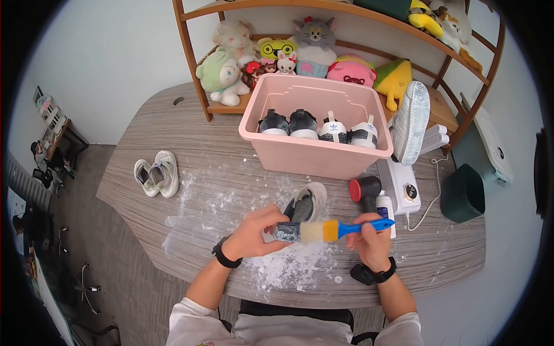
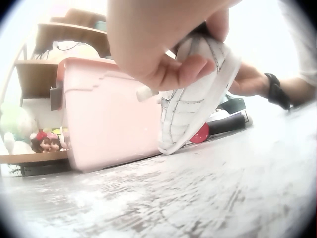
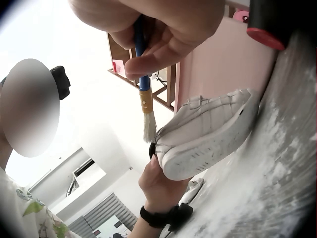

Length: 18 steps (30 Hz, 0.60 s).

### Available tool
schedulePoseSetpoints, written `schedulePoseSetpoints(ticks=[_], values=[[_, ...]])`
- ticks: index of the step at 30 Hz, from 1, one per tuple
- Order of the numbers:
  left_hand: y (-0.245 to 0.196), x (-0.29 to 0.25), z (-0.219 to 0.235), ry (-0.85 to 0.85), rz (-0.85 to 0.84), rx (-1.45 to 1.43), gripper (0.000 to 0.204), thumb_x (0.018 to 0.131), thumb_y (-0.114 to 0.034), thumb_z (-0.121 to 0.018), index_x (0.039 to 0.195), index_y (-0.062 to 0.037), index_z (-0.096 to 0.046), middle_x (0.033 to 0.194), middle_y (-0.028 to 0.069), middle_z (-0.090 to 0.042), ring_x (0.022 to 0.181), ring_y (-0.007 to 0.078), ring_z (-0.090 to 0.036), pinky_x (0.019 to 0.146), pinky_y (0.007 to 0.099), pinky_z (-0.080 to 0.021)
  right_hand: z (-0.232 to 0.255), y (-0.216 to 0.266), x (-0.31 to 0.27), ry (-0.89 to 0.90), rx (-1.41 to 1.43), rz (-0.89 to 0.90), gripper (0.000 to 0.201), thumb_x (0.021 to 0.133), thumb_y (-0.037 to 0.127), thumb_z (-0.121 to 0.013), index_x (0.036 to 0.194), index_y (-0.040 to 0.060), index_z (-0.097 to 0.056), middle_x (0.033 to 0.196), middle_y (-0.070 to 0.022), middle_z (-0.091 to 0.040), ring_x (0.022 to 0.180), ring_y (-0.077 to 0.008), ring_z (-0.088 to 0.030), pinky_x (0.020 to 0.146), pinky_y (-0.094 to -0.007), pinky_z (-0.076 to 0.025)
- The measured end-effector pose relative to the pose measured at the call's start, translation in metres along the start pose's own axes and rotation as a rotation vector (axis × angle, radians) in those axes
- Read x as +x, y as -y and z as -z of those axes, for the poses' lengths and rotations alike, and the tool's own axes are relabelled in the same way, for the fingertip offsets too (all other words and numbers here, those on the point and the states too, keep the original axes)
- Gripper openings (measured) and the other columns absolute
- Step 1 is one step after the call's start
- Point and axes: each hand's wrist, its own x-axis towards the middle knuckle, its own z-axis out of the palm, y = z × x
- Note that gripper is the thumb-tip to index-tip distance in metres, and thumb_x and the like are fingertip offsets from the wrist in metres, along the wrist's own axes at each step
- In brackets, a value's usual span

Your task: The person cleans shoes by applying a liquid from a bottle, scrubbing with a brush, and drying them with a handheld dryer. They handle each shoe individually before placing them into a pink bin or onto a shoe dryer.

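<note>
The left hand (image 1: 259, 230) grips the heel end of a white shoe (image 1: 316, 199) that stands tilted, toe down on the table, as the left wrist view also shows the shoe (image 2: 190, 106). Between thumb and fingers of the right hand (image 1: 372, 242) is a brush (image 1: 352, 228) with a blue handle and pale bristles. Its bristle tips meet the dark heel part with white lettering (image 1: 285, 232). In the right wrist view the brush (image 3: 147, 101) points down at the shoe's heel (image 3: 198, 134). White powder (image 1: 288, 268) lies on the table below.
A pink bin (image 1: 314, 158) holding several shoes stands behind. A pair of small shoes (image 1: 157, 175) is at left. To the right are a black-and-red tool (image 1: 365, 189), a white bottle (image 1: 385, 207), a white device (image 1: 398, 184) carrying an upright shoe (image 1: 412, 124), and a dark green bin (image 1: 463, 194).
</note>
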Motion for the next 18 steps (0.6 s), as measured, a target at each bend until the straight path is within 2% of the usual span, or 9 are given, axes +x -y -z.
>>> schedulePoseSetpoints(ticks=[2,5,7,10,14,16,18], values=[[0.001,-0.001,-0.003,-0.002,0.008,0.007,0.037,0.077,-0.012,-0.088,0.107,-0.0025,-0.070,0.089,0.0051,-0.057,0.070,0.0144,-0.053,0.060,0.0281,-0.044,-0.005,0.000,0.001,0.034,-0.083,-0.009,0.025,0.103,0.019,-0.065,0.111,-0.0043,-0.062,0.079,-0.0157,-0.068,0.063,-0.0226,-0.068,0.054,-0.0325,-0.054],[0.003,-0.002,-0.005,-0.006,0.018,0.010,0.038,0.076,-0.012,-0.089,0.107,-0.0023,-0.070,0.088,0.0047,-0.056,0.068,0.0142,-0.053,0.059,0.0278,-0.044,-0.007,0.003,0.005,-0.044,-0.207,-0.054,0.023,0.103,0.017,-0.063,0.110,-0.0046,-0.062,0.079,-0.0154,-0.068,0.063,-0.0219,-0.067,0.054,-0.0320,-0.054],[0.006,-0.002,-0.006,-0.008,0.021,0.004,0.038,0.076,-0.011,-0.089,0.107,-0.0023,-0.070,0.087,0.0046,-0.056,0.068,0.0142,-0.053,0.059,0.0277,-0.044,-0.004,0.004,0.008,-0.118,-0.246,-0.034,0.019,0.103,0.011,-0.062,0.109,-0.0066,-0.065,0.082,-0.0155,-0.071,0.063,-0.0199,-0.069,0.056,-0.0301,-0.055],[0.007,-0.005,-0.005,-0.048,0.051,0.005,0.040,0.075,-0.012,-0.091,0.107,-0.0019,-0.070,0.087,0.0046,-0.057,0.067,0.0138,-0.053,0.059,0.0272,-0.045,0.000,0.003,0.012,-0.198,-0.279,0.026,0.019,0.103,0.011,-0.062,0.109,-0.0060,-0.065,0.082,-0.0150,-0.071,0.062,-0.0195,-0.068,0.055,-0.0306,-0.055],[0.004,-0.003,-0.004,-0.064,0.067,0.016,0.040,0.073,-0.011,-0.091,0.106,-0.0017,-0.070,0.089,0.0047,-0.058,0.068,0.0135,-0.054,0.058,0.0269,-0.045,0.007,0.003,0.011,-0.189,-0.172,0.071,0.019,0.103,0.012,-0.062,0.109,-0.0056,-0.065,0.082,-0.0150,-0.071,0.062,-0.0194,-0.067,0.055,-0.0312,-0.055],[0.005,-0.004,-0.004,-0.060,0.064,0.033,0.041,0.074,-0.012,-0.092,0.107,-0.0015,-0.069,0.089,0.0050,-0.057,0.067,0.0134,-0.054,0.058,0.0276,-0.045,0.006,0.004,0.007,-0.059,-0.076,0.028,0.019,0.103,0.012,-0.063,0.108,-0.0057,-0.065,0.082,-0.0151,-0.071,0.061,-0.0196,-0.067,0.055,-0.0319,-0.054],[0.006,-0.004,-0.007,-0.064,0.047,0.017,0.041,0.074,-0.012,-0.091,0.107,-0.0015,-0.069,0.089,0.0051,-0.056,0.066,0.0133,-0.054,0.058,0.0277,-0.045,0.003,0.001,0.006,-0.038,-0.103,0.002,0.019,0.103,0.012,-0.063,0.108,-0.0056,-0.065,0.082,-0.0150,-0.071,0.061,-0.0196,-0.067,0.055,-0.0316,-0.054]])
